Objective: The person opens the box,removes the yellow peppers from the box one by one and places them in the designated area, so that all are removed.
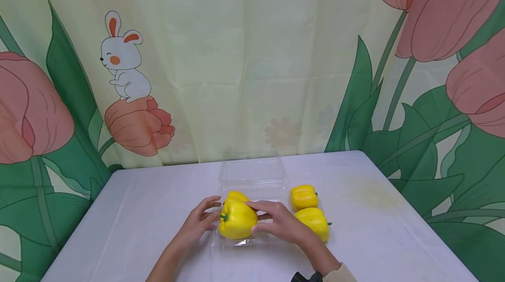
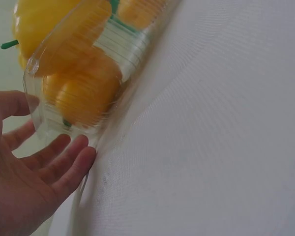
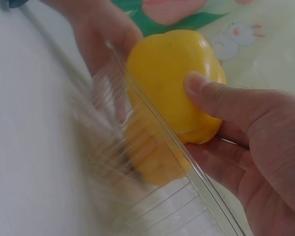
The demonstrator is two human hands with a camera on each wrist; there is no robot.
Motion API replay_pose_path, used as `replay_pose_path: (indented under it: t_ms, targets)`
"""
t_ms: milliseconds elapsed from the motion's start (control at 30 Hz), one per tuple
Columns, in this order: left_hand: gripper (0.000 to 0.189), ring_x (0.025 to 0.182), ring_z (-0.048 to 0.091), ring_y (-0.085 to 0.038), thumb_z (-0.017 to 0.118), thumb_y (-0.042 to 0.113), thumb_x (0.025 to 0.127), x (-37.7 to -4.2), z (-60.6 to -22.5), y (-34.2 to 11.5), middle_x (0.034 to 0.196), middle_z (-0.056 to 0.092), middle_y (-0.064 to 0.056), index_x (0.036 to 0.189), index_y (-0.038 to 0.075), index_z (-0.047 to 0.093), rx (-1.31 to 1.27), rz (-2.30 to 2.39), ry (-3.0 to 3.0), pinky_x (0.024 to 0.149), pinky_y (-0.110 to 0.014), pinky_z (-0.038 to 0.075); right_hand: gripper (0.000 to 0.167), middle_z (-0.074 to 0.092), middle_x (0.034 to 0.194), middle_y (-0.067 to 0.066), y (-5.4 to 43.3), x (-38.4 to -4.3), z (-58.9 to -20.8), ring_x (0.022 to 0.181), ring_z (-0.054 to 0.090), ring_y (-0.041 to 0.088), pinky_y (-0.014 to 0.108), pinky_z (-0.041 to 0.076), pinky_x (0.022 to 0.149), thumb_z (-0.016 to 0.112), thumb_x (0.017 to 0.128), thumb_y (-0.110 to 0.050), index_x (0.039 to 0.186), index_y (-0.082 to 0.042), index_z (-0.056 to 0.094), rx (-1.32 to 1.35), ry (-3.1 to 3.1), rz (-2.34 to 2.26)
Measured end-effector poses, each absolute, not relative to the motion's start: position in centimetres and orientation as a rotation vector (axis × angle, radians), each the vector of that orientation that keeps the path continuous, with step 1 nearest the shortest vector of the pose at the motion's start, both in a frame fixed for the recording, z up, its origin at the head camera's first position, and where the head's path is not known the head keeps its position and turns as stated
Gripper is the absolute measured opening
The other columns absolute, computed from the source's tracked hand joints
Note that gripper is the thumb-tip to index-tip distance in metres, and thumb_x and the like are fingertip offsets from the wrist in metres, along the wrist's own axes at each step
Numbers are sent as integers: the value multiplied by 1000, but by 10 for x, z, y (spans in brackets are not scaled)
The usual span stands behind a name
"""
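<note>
A yellow bell pepper with a green stem is in my right hand, over the front of a clear plastic clamshell box. In the right wrist view the thumb presses on the side of this pepper, with fingers beneath it. Another yellow bell pepper sits behind it in the box, partly hidden. Through the box's clear wall, the left wrist view shows a pepper low inside. My left hand is at the box's left side, fingers loosely spread, fingertips right at the wall.
Two more yellow bell peppers, a rear one and a front one, lie right of the box. The box's lid is folded back toward the curtain. A white cloth covers the table.
</note>
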State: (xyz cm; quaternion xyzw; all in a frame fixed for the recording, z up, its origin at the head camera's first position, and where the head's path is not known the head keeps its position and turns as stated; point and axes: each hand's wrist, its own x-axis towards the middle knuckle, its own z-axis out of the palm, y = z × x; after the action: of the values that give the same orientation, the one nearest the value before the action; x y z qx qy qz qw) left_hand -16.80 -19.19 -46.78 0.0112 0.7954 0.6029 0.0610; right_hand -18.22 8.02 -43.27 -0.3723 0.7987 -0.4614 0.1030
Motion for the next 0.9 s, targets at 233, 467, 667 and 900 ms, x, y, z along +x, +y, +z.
replay_pose_path:
  t_ms: [233,467,667,900]
  targets:
    - [47,109,62,-24,58,22,96,-169,-468,-194,139,51,-14,141,19,45,55,1820,2402,85,-38,58,64,58,138,1,85,-181,-430,119,60,18,32,55,92,71,84,-34,141,-16,50,-1103,2421,-1359]
    - [47,107,63,-23,60,22,95,-169,-469,-193,138,53,-14,139,18,46,53,1845,2397,83,-39,58,62,59,136,-5,87,-180,-429,116,60,13,32,55,92,73,84,-35,140,-21,52,-1080,2440,-1371]
    - [47,107,63,-23,61,22,94,-169,-469,-192,137,53,-14,139,18,47,50,1844,2402,82,-37,59,61,60,134,-7,88,-180,-430,113,61,10,32,55,91,75,83,-35,138,-24,53,-1085,2454,-1375]
    - [45,107,62,-23,59,19,95,-169,-467,-191,138,53,-14,138,18,47,32,1829,2415,82,-38,59,61,60,134,-8,90,-179,-429,113,61,10,33,55,92,77,82,-34,137,-24,54,-1128,2475,-1396]
